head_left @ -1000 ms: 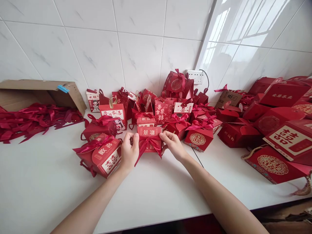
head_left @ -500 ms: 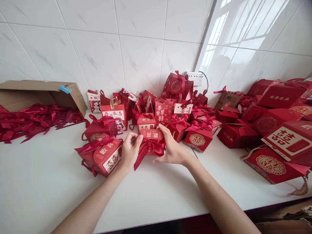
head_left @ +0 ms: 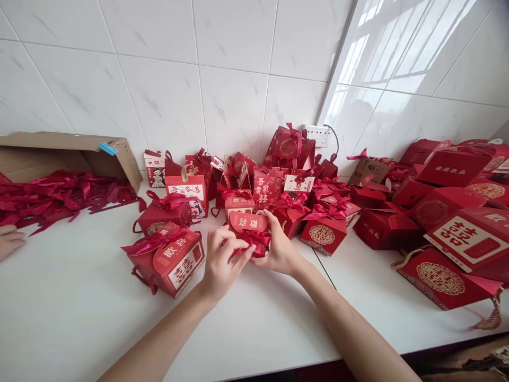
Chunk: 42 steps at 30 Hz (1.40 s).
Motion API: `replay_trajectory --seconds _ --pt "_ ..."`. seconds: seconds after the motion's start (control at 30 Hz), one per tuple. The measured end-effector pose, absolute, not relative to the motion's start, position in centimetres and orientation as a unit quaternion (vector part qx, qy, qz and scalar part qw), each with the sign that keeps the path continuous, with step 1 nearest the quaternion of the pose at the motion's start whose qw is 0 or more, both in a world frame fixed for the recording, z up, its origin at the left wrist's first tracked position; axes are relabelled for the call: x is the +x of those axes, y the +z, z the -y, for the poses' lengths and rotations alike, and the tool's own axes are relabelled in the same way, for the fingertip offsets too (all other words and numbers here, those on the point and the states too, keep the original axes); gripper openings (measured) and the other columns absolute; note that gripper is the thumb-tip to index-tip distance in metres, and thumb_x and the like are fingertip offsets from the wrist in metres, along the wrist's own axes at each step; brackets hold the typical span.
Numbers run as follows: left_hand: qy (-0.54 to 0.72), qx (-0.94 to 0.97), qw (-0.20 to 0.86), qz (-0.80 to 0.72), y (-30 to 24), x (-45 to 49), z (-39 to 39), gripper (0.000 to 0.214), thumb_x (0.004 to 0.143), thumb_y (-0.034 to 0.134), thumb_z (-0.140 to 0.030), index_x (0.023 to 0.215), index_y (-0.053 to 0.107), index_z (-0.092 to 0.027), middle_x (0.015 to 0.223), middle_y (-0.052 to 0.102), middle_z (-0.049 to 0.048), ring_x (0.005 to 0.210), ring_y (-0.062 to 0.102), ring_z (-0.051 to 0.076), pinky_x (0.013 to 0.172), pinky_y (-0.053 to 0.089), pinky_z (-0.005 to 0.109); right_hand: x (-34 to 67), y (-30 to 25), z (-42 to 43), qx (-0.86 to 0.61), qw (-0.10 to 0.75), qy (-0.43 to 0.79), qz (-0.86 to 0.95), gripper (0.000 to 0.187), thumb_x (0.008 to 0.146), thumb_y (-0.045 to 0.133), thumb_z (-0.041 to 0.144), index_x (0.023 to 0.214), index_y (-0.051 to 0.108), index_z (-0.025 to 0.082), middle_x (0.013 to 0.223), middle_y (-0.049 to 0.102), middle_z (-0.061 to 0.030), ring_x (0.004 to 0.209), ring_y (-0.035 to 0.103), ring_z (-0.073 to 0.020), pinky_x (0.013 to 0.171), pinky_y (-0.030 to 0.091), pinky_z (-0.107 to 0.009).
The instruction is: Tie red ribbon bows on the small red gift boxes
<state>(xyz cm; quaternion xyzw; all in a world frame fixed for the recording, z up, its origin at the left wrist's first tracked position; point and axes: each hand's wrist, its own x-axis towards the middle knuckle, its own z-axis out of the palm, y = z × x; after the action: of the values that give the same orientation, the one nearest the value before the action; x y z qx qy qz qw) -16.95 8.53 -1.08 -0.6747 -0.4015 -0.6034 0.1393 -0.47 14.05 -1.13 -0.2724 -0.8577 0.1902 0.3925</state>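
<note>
A small red gift box (head_left: 247, 222) with gold characters on its lid sits at the middle of the table, a dark red ribbon bow (head_left: 257, 237) across its front. My right hand (head_left: 281, 248) grips the box along its right side, thumb low and fingers at the back edge. My left hand (head_left: 226, 259) is closed at the bow, its fingertips on the ribbon; part of the bow is hidden behind them. Just left of my left hand stands a larger red gift box (head_left: 169, 257) with a ribbon bow and a twisted cord handle.
Several ribboned gift boxes (head_left: 323, 233) stand behind, near the tiled wall. A carton (head_left: 131, 164) of loose red ribbons (head_left: 71, 196) lies at left, with another person's hand (head_left: 10, 241) at the edge. More red boxes (head_left: 441, 273) pile up at right. A power strip (head_left: 317, 135) leans on the wall.
My left hand has moved from the box's left edge rightward onto the bow. The right hand still holds the box. Another person's hand has appeared at the left edge.
</note>
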Motion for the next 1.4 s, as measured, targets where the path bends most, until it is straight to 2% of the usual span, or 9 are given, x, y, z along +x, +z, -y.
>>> replay_trajectory --seconds 0.23,0.57,0.8,0.9,1.03,1.1,1.17,1.3,1.4 --pt "-0.584 -0.700 0.217 0.349 -0.6 -16.7 -7.6 0.012 0.085 0.060 -0.029 0.074 0.064 -0.024 0.078 0.038 0.0006 0.079 0.044 0.016 0.093 0.043 0.041 -0.9 -1.4 -13.4 -0.254 0.448 0.161 0.842 0.105 0.062 0.078 0.042 0.139 0.009 0.025 0.140 0.028 -0.0195 0.130 0.037 -0.0328 0.104 0.038 -0.051" --pt "-0.595 -0.698 0.240 0.316 0.6 -17.0 -6.7 0.016 0.084 0.061 -0.033 0.070 0.067 -0.027 0.073 0.037 0.0012 0.076 0.040 0.016 0.073 0.040 0.030 -1.4 -1.9 -12.6 -0.242 0.511 0.148 0.811 0.103 0.063 0.076 0.049 0.138 0.011 0.026 0.143 0.023 -0.0187 0.131 0.036 -0.0351 0.093 0.049 -0.048" --pt "-0.595 -0.712 0.244 0.281 1.1 -17.0 -6.1 0.010 0.081 0.065 -0.032 0.072 0.067 -0.030 0.069 0.038 0.0004 0.073 0.040 0.015 0.069 0.038 0.027 -1.5 -1.3 -12.1 -0.249 0.540 0.054 0.802 0.100 0.063 0.069 0.060 0.137 0.010 0.027 0.138 0.029 -0.0182 0.131 0.033 -0.0378 0.098 0.042 -0.055" --pt "-0.633 -0.691 0.179 0.299 1.3 -17.0 -6.3 0.009 0.081 0.065 -0.030 0.072 0.063 -0.027 0.070 0.041 -0.0006 0.072 0.044 0.014 0.069 0.041 0.027 -1.5 -1.2 -12.2 -0.252 0.538 0.061 0.802 0.097 0.064 0.070 0.055 0.137 0.011 0.026 0.138 0.029 -0.0178 0.130 0.035 -0.0362 0.100 0.041 -0.053" --pt "-0.729 -0.527 -0.032 0.437 1.5 -17.5 -7.8 0.017 0.082 0.059 -0.030 0.069 0.052 -0.020 0.071 0.047 -0.0010 0.068 0.049 0.013 0.063 0.042 0.025 -1.2 -0.4 -12.3 -0.251 0.566 0.088 0.780 0.092 0.062 0.070 0.048 0.135 0.019 0.028 0.135 0.035 -0.0132 0.127 0.039 -0.0333 0.104 0.036 -0.051" --pt "-0.744 -0.443 -0.113 0.487 1.4 -17.9 -8.6 0.020 0.083 0.053 -0.034 0.068 0.048 -0.020 0.064 0.047 -0.0023 0.061 0.047 0.012 0.057 0.041 0.024 -0.9 0.6 -11.6 -0.285 0.602 0.144 0.732 0.087 0.060 0.069 0.054 0.131 0.028 0.028 0.131 0.040 -0.0124 0.124 0.043 -0.0338 0.103 0.037 -0.052" --pt "-0.740 -0.426 -0.152 0.498 1.1 -18.0 -9.1 0.023 0.082 0.051 -0.038 0.068 0.046 -0.021 0.060 0.045 -0.0035 0.057 0.045 0.012 0.054 0.039 0.023 -0.3 1.9 -10.2 -0.344 0.618 0.283 0.648 0.074 0.065 0.057 0.066 0.123 0.039 0.025 0.122 0.051 -0.0130 0.114 0.051 -0.0342 0.094 0.045 -0.052" --pt "-0.678 -0.530 -0.188 0.474 -0.3 -17.6 -9.2 0.022 0.080 0.052 -0.038 0.068 0.046 -0.021 0.064 0.048 -0.0024 0.061 0.048 0.013 0.056 0.040 0.023 1.1 3.1 -5.9 -0.387 0.517 0.587 0.489 0.067 0.079 0.022 0.073 0.101 0.057 0.020 0.089 0.065 -0.0132 0.093 0.062 -0.0315 0.069 0.055 -0.045" --pt "-0.612 -0.635 -0.137 0.452 -1.1 -17.4 -9.2 0.017 0.079 0.052 -0.030 0.065 0.046 -0.021 0.064 0.050 -0.0016 0.064 0.050 0.014 0.059 0.042 0.025 2.6 2.2 -3.3 -0.363 0.465 0.676 0.441 0.066 0.082 0.020 0.072 0.093 0.061 0.021 0.083 0.067 -0.0107 0.089 0.062 -0.0275 0.067 0.056 -0.042"
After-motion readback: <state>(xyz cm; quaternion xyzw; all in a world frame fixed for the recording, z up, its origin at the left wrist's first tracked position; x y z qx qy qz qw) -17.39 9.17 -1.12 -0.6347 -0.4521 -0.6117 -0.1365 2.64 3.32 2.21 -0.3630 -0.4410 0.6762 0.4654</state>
